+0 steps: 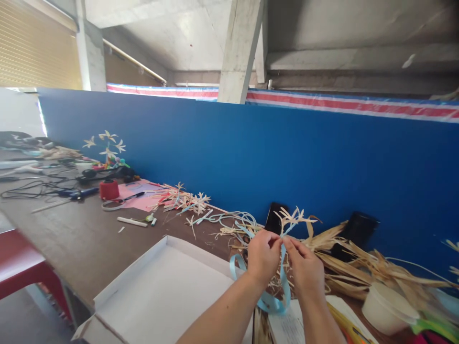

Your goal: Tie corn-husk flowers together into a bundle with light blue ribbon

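Between my two hands is a pale straw-coloured handmade flower point(294, 217) with thin pointed petals. Its stem is wound with light blue ribbon point(285, 279), whose loose length loops down below my hands. My left hand point(264, 253) pinches the stem from the left, thumb and forefinger together. From the right, my right hand point(304, 265) pinches the same spot, apparently on the ribbon where it meets the stem. The fingertips of both hands nearly touch, so the exact grip is partly hidden.
A white open box point(168, 286) lies left of my arms. Dried husk strips point(358, 267) and a white plastic cup point(389, 308) are at right. Along the blue partition point(201, 148) lie more flowers point(199, 203), a red spool point(109, 189) and a glue gun point(79, 193).
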`<state>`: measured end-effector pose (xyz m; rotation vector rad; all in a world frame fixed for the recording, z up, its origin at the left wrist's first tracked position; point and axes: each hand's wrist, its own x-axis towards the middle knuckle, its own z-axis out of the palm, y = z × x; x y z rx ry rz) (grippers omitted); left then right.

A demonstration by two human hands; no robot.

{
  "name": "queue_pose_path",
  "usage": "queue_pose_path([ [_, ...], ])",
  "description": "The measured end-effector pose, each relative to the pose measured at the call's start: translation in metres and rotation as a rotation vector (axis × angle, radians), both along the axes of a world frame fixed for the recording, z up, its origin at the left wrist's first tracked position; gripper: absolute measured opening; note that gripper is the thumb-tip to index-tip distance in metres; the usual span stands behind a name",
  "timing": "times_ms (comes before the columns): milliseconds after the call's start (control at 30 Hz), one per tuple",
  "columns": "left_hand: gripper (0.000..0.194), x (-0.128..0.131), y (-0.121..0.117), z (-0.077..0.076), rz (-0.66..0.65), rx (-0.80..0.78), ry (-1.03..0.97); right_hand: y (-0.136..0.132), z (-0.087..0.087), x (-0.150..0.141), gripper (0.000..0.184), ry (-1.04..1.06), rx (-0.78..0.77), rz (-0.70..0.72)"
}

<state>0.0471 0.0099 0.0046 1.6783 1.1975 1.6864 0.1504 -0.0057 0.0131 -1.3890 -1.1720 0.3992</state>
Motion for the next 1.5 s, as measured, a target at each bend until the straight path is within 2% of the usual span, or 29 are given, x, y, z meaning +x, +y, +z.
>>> queue_pose_path([
  [267,0.018,-0.001,-0.004,0.000,-0.053,0.098,0.132,0.006,-0.009,0.004,0.049,0.030,0.074,-0.002],
  [400,0.027,-0.001,-0.008,0.004,-0.141,0.128,0.179,0.006,-0.006,0.011,0.047,0.028,0.029,-0.032],
  [500,0.026,-0.002,-0.010,0.007,-0.192,0.112,0.201,0.005,-0.003,0.014,0.044,0.017,-0.024,-0.064],
  [567,0.025,-0.003,-0.009,0.008,-0.179,0.064,0.179,0.004,-0.002,0.014,0.042,0.002,-0.036,-0.060],
  [733,0.031,-0.009,0.000,0.007,-0.012,-0.071,-0.005,0.002,0.000,0.008,0.039,-0.025,-0.021,-0.018],
  [833,0.028,-0.013,0.008,0.007,-0.016,-0.095,-0.092,0.001,0.000,0.007,0.039,0.004,-0.046,-0.029],
  [900,0.028,-0.016,0.013,0.007,-0.091,-0.134,-0.167,0.001,-0.001,0.008,0.041,0.041,-0.054,0.002],
  [1033,0.033,-0.017,0.023,0.004,-0.411,-0.288,-0.319,0.005,-0.005,0.010,0.042,0.156,-0.073,0.148],
  [1133,0.034,-0.017,0.027,-0.002,-0.606,-0.376,-0.323,0.006,-0.007,0.011,0.037,0.285,-0.117,0.267],
  [1300,0.047,-0.025,0.024,-0.004,-0.696,-0.454,-0.256,0.000,-0.003,0.014,0.032,0.408,-0.157,0.404],
  [1433,0.038,-0.035,0.018,0.004,-0.880,-0.453,-0.240,-0.004,0.001,0.021,0.033,0.456,-0.194,0.439],
  [1500,0.040,-0.036,0.020,0.005,-0.787,-0.410,-0.172,-0.003,0.001,0.024,0.033,0.449,-0.191,0.433],
])
